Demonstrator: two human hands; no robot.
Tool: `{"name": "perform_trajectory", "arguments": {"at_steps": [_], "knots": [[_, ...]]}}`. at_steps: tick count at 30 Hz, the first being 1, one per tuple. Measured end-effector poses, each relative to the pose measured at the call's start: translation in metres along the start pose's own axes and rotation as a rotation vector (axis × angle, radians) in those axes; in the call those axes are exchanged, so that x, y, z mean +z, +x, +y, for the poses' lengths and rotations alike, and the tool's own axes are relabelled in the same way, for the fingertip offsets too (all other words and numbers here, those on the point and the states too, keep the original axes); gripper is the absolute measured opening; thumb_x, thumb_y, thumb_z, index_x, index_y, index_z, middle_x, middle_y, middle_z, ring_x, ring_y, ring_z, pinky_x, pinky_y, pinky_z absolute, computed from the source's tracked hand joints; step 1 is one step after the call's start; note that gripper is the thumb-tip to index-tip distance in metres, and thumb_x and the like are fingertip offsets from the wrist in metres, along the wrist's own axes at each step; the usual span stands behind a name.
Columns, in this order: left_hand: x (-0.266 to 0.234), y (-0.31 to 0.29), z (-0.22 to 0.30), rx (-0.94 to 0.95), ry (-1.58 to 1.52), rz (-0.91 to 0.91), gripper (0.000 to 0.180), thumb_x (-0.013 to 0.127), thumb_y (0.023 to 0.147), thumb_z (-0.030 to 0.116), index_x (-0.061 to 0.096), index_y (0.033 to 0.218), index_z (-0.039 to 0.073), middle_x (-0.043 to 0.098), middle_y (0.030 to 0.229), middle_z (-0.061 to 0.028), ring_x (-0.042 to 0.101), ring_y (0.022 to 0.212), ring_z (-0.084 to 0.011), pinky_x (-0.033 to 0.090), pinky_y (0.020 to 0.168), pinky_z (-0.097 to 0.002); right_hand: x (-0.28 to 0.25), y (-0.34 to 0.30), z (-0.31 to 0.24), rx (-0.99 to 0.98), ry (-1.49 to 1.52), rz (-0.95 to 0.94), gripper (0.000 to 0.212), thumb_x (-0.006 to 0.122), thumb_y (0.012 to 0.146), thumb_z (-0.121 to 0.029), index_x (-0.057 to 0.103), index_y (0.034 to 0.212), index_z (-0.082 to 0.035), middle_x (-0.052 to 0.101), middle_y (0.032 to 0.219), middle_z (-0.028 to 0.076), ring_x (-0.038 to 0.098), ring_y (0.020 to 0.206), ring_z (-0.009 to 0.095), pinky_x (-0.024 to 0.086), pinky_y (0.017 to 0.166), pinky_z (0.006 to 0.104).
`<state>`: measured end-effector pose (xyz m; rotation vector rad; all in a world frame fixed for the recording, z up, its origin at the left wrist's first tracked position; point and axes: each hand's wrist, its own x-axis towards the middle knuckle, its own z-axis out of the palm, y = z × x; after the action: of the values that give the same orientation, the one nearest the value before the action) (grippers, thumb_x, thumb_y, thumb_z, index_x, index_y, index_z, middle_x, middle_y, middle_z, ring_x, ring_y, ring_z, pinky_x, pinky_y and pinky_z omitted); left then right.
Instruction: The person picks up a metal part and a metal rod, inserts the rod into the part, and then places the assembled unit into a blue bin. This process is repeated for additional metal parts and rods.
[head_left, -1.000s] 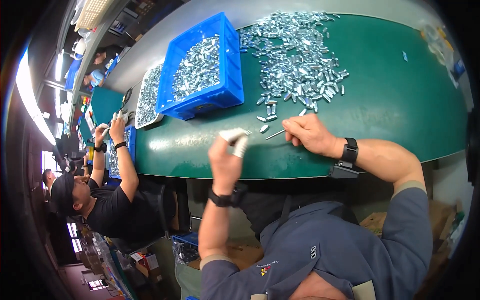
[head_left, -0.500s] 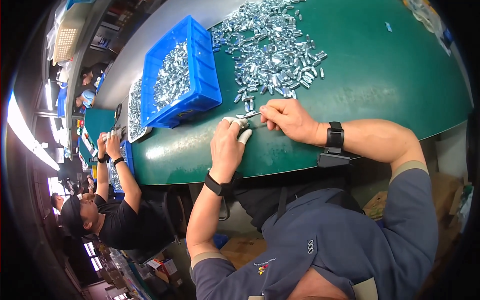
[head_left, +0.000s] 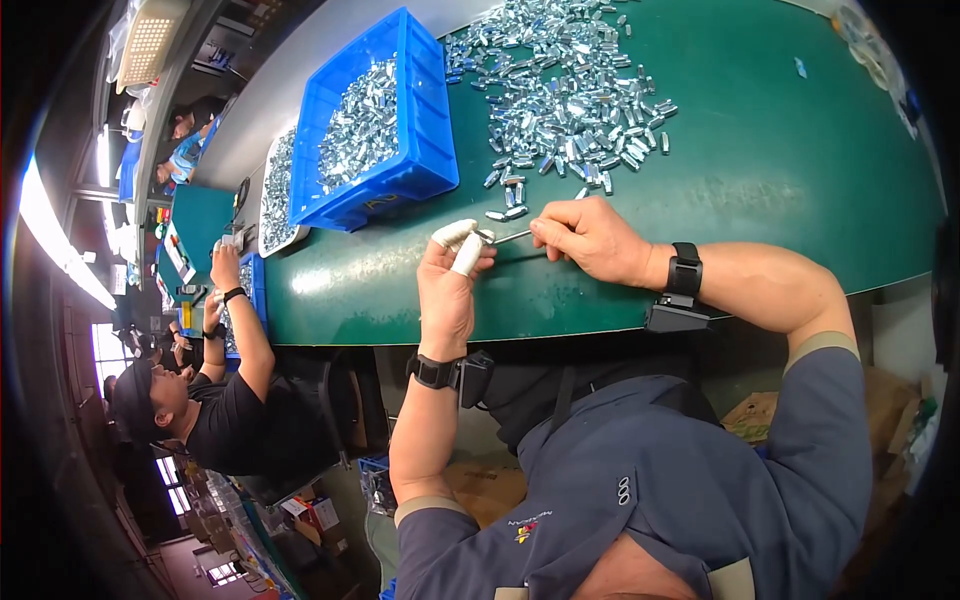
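1. Left hand (head_left: 450, 290): raised just above the near edge of the bench, fingers (head_left: 466, 256) with white wrapped tips curled closed around a small silvery metal part (head_left: 484, 237), which barely shows between them.
2. Right hand (head_left: 590, 238): resting on the bench, fingers pinched shut on a thin grey metal pin (head_left: 512, 237).
3. Key relation: the pin's long axis lies roughly level, its tip pointing toward the person's left, straight at the left fingertips; tip and held part meet or nearly meet, contact not clear. Both hands are equally close to that joint.
4. Dark green bench (head_left: 780, 200): curved mat surface.
5. Loose heap of small shiny metal cylinders (head_left: 570, 100): beyond the hands; nearest strays lie just past the fingertips.
6. Blue rectangular plastic bin (head_left: 380, 130): left of the heap, filled with like parts; a dark marking on its near wall, too small to tell.
7. White shallow tray (head_left: 278, 195): beside the bin, same parts.
8. Co-worker (head_left: 215, 420): seated far left, dark shirt, hands at another blue bin.
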<state>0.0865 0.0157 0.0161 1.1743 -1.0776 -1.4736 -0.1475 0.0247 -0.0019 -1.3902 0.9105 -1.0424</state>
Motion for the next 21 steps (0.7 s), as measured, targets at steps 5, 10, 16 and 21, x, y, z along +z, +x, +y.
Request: {"name": "perform_trajectory", "arguments": {"at_steps": [5,10,16,21], "knots": [[0.012,-0.01,-0.004,0.006,-0.065,0.015,0.023,0.066,0.098,0.004,0.062,0.12,0.003,0.071,0.105,-0.0105,0.07,0.091,-0.0167,0.057,0.08,-0.0256,0.001,0.0,0.003,-0.041,0.041,0.062,0.033,0.059,0.103,-0.027,0.069,0.086,0.0,0.065,0.067,0.003,0.059,0.06,0.008,0.047,0.057,0.0279],[0.019,-0.014,-0.008,0.022,0.011,-0.041,0.021,0.067,0.097,0.003,0.061,0.117,0.003,0.071,0.105,-0.0111,0.07,0.089,-0.0171,0.057,0.079,-0.0263,-0.002,0.001,0.003,-0.01,0.046,0.031,0.034,0.058,0.104,-0.029,0.069,0.088,-0.001,0.065,0.069,0.002,0.058,0.064,0.007,0.046,0.058,0.0255],[0.031,-0.013,-0.005,0.075,0.085,-0.106,0.02,0.068,0.096,0.003,0.063,0.116,0.003,0.072,0.103,-0.0104,0.07,0.087,-0.0165,0.056,0.079,-0.0272,-0.004,-0.001,0.001,0.063,-0.018,-0.072,0.038,0.057,0.105,-0.033,0.069,0.085,-0.003,0.066,0.067,0.001,0.055,0.057,0.007,0.045,0.054,0.0269],[0.013,-0.005,0.029,0.304,0.362,-0.008,0.019,0.07,0.093,0.0,0.063,0.11,0.003,0.071,0.102,-0.008,0.069,0.089,-0.015,0.055,0.079,-0.0273,-0.006,0.0,0.004,0.049,0.13,0.031,0.043,0.053,0.106,-0.037,0.069,0.084,-0.003,0.064,0.067,0.0,0.056,0.059,0.006,0.045,0.055,0.0244]]}}
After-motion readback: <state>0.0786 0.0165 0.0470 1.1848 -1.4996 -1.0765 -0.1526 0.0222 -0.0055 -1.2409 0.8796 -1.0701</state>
